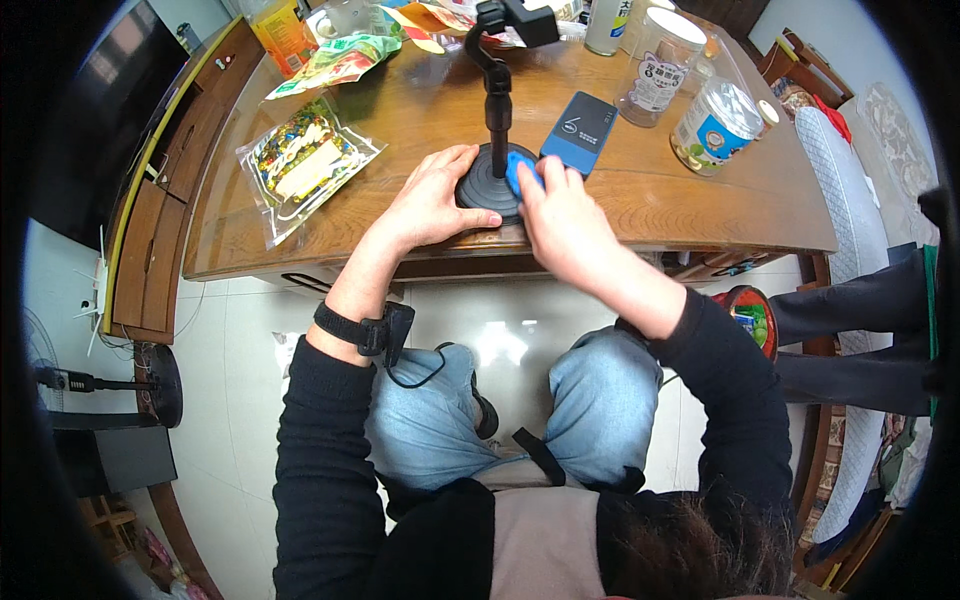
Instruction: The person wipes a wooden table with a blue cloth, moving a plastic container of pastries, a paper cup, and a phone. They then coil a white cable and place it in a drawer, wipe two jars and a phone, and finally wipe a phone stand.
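A black stand with a round ridged base (480, 187) and an upright jointed pole (498, 105) rises near the front edge of the wooden table. My left hand (431, 199) grips the base at its left side, with the thumb along the front rim and the fingers behind. In my right hand (566, 217) is a small blue cloth or sponge (522, 171), pressed against the right part of the base beside the pole. My fingers cover part of it. Just behind my right hand lies a blue smartphone (581, 131) with its screen lit.
On the wooden table (420, 112), a clear packet of wrapped pieces (307, 161) lies left. Plastic jars (660, 71) and a lidded tub (716, 127) stand right. Snack bags (337, 64) and an orange bottle (277, 34) crowd the back. Another person's legs (855, 334) show at right.
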The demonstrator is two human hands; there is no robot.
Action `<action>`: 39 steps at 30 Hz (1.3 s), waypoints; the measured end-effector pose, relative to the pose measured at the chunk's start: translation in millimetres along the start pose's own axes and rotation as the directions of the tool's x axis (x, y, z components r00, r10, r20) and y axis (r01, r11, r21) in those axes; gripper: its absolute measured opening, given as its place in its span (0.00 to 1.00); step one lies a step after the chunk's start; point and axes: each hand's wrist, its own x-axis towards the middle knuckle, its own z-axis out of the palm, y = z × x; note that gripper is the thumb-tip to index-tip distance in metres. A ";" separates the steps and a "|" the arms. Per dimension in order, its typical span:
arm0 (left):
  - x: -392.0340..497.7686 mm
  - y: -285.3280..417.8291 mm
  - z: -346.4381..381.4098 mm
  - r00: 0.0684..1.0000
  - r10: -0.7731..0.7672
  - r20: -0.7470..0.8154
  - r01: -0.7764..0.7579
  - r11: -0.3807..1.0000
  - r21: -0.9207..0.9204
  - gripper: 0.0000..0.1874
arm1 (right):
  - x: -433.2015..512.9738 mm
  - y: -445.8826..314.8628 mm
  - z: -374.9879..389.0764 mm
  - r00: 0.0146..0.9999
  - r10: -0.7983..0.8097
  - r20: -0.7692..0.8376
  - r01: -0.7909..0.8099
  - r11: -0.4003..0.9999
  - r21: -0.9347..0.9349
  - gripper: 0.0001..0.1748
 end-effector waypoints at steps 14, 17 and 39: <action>-7.4 49.4 13.4 0.935 -0.314 -0.164 0.328 0.943 0.062 0.36 | 61.7 79.3 16.8 0.991 -0.089 -0.098 0.120 0.915 0.386 0.18; 10.2 30.3 4.3 0.962 -0.090 -0.258 0.121 0.987 0.109 0.44 | 74.1 87.9 11.4 0.992 -0.127 -0.024 0.124 0.879 0.460 0.17; 39.3 -0.3 9.0 0.997 -0.022 -0.070 0.018 0.999 -0.051 0.52 | 62.2 32.1 20.6 0.985 0.074 -0.153 -0.077 0.997 -0.019 0.10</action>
